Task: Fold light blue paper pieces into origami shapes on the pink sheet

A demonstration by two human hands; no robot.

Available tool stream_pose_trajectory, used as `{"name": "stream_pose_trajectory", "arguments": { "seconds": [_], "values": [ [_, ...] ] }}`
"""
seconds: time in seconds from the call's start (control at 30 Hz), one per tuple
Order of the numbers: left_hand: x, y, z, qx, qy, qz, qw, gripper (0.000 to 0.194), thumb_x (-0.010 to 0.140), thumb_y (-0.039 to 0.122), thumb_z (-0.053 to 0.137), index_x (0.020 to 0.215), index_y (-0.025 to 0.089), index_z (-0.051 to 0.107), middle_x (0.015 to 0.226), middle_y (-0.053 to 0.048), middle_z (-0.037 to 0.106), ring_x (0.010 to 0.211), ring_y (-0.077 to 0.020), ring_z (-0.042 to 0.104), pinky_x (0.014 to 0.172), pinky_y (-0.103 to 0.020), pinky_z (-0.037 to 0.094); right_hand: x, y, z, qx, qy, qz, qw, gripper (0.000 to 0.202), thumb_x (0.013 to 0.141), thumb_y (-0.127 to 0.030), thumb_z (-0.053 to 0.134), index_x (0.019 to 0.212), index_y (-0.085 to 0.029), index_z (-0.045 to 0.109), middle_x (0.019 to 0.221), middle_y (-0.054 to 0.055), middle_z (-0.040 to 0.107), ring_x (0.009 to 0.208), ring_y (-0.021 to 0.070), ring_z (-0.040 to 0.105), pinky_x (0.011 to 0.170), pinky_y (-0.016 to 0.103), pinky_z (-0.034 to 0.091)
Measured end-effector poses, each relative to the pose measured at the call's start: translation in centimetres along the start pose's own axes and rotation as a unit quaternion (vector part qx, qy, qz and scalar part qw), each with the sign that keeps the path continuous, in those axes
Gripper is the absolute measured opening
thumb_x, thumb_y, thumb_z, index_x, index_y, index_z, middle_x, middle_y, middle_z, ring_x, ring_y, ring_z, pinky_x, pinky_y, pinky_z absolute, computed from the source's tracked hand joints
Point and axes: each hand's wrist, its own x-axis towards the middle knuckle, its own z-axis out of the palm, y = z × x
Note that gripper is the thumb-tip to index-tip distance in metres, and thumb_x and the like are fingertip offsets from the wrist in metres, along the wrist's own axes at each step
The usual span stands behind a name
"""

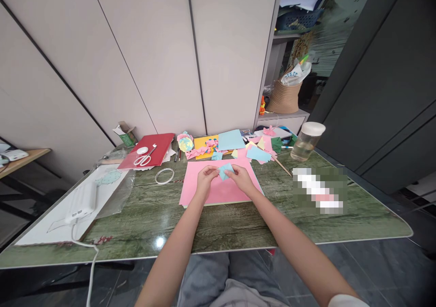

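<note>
A small piece of light blue paper [225,171], which looks folded, is held up between my two hands. My left hand [206,178] pinches its left edge between thumb and fingers. On the other side, my right hand [240,177] grips the right edge in the same way. Both hands are over a stack of pink paper sheets [218,193] lying on the table. Just beyond them rests another small blue paper piece [217,155]. The exact folds of the held paper are too small to make out.
White scissors [143,160] lie on a red folder [160,143]. A tape roll [165,176] sits left of the pink stack. Paper scraps [259,154] and a blue sheet [231,140] line the back. A lidded water bottle [307,141] stands right; a white power strip [81,201] is left.
</note>
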Motion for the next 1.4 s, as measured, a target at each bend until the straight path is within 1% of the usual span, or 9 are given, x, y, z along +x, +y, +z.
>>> {"name": "stream_pose_trajectory", "arguments": {
  "seconds": [0.1,0.2,0.37,0.5,0.63,0.9,1.13,1.23,1.4],
  "values": [
    [0.0,-0.1,0.1,0.005,0.002,-0.005,1.0,0.019,0.057,0.024,0.065,0.073,0.016,0.059,0.07,0.0,0.058,0.064,-0.0101,0.052,0.063,-0.024,0.041,0.1,0.2,0.0,-0.009,0.002,0.001,1.0,0.027,0.07,-0.044,0.05,0.065,-0.017,0.05,0.06,-0.002,0.045,0.057,0.0118,0.04,0.053,0.023,0.034],
    [0.1,-0.3,0.2,0.008,0.011,0.005,1.0,0.023,0.055,0.023,0.068,0.074,0.016,0.059,0.071,0.0,0.059,0.065,-0.0102,0.053,0.064,-0.024,0.041,0.1,0.4,0.0,-0.014,0.003,0.002,1.0,0.027,0.07,-0.044,0.049,0.065,-0.017,0.05,0.06,-0.002,0.045,0.057,0.0118,0.04,0.053,0.023,0.034],
    [0.1,-0.4,0.3,0.017,0.031,0.024,0.999,0.024,0.053,0.023,0.069,0.074,0.016,0.06,0.071,0.0,0.059,0.066,-0.0106,0.053,0.063,-0.024,0.041,0.1,0.3,0.0,0.012,-0.003,0.001,1.0,0.027,0.069,-0.043,0.051,0.063,-0.018,0.048,0.062,-0.002,0.047,0.058,0.0118,0.042,0.054,0.023,0.034],
    [0.0,-0.2,0.4,0.028,0.013,0.019,0.999,0.024,0.052,0.023,0.07,0.073,0.015,0.061,0.07,-0.001,0.06,0.066,-0.0111,0.054,0.064,-0.025,0.042,-0.1,-0.2,0.0,0.046,-0.001,0.006,0.999,0.026,0.07,-0.043,0.051,0.064,-0.018,0.049,0.061,-0.003,0.046,0.057,0.0112,0.042,0.052,0.023,0.034],
    [-0.2,0.0,0.7,0.046,-0.005,0.011,0.999,0.022,0.053,0.025,0.069,0.07,0.014,0.061,0.067,-0.002,0.06,0.063,-0.0116,0.054,0.061,-0.026,0.043,-0.2,-0.8,-0.1,0.039,0.013,-0.001,0.999,0.027,0.07,-0.044,0.05,0.07,-0.018,0.054,0.061,-0.002,0.047,0.055,0.0114,0.041,0.051,0.023,0.033],
    [-0.3,0.0,0.6,0.055,-0.011,0.004,0.998,0.023,0.052,0.027,0.07,0.07,0.015,0.062,0.066,-0.002,0.061,0.062,-0.0124,0.055,0.06,-0.026,0.043,-0.3,-0.7,-0.1,0.048,0.011,0.004,0.999,0.026,0.07,-0.044,0.051,0.07,-0.018,0.056,0.06,-0.001,0.047,0.054,0.0114,0.041,0.05,0.023,0.033],
    [-0.3,-0.2,0.6,0.053,-0.013,-0.003,0.999,0.022,0.052,0.025,0.07,0.07,0.014,0.063,0.067,-0.002,0.061,0.062,-0.0127,0.055,0.06,-0.026,0.044,-0.2,-0.3,-0.1,0.037,0.007,0.008,0.999,0.028,0.069,-0.045,0.051,0.068,-0.018,0.054,0.059,-0.002,0.046,0.054,0.0113,0.041,0.05,0.023,0.034],
    [-0.3,-0.2,0.6,0.051,-0.004,0.005,0.999,0.021,0.053,0.025,0.069,0.071,0.014,0.063,0.067,-0.003,0.062,0.063,-0.013,0.055,0.061,-0.026,0.044,-0.2,-0.1,0.0,0.044,0.002,0.017,0.999,0.029,0.071,-0.045,0.049,0.067,-0.017,0.052,0.059,-0.002,0.046,0.055,0.0114,0.041,0.051,0.023,0.035],
    [-0.2,0.0,0.5,0.051,0.037,0.02,0.998,0.022,0.053,0.026,0.069,0.071,0.014,0.063,0.067,-0.003,0.061,0.063,-0.0132,0.055,0.061,-0.026,0.043,-0.1,-0.2,0.0,0.064,-0.009,0.029,0.998,0.028,0.069,-0.045,0.05,0.067,-0.017,0.052,0.062,-0.001,0.047,0.058,0.0117,0.042,0.053,0.023,0.036]
  ]
}}
